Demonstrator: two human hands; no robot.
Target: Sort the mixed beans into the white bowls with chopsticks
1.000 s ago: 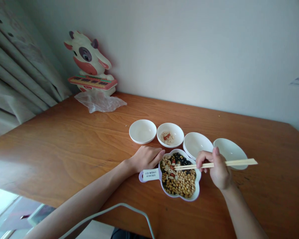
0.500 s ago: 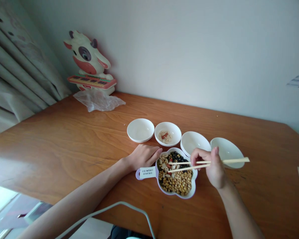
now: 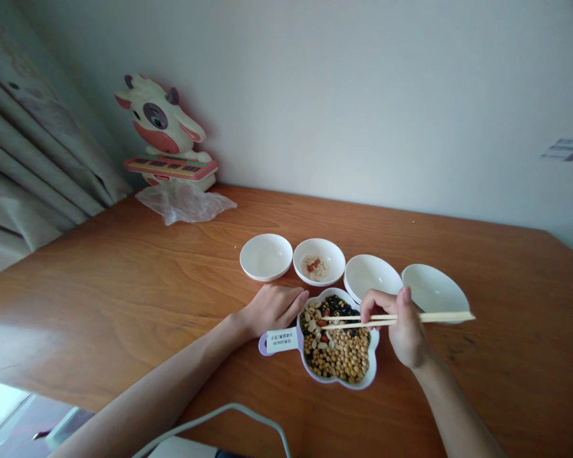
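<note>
The white-and-lilac, scallop-edged dish of mixed beans and nuts lies between the hands, just ahead of the right hand's fingertips. That hand pinches two pale wooden chopsticks, their tips slightly parted over the dish beside a reddish-brown peanut; whether they clamp it, I cannot tell. The left hand lies loosely curled near the dish's rim, above its handle; contact is unclear.
</note>
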